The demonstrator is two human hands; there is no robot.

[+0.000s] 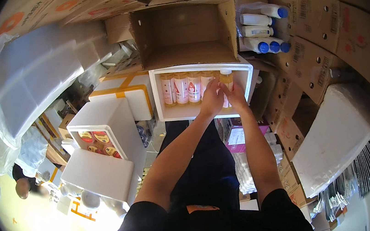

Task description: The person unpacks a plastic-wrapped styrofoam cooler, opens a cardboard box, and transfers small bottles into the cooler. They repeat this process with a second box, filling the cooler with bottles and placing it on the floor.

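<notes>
A white foam box stands open before me. Along its left part is a row of bottles with yellowish contents and pink-and-white printed labels. Toward the box's right side, a similar bottle with a white cap stands upright. My right hand grips this bottle from the right, its thumb across the front. Close against the bottle's left side is my left hand; its fingers partly hide the neighbouring bottle, and their grip is unclear.
Behind the foam box is an open cardboard carton. White bottles with blue caps lie to its right, beside stacked cartons. At left, a foam box holds round lidded tubs. A person is at far left.
</notes>
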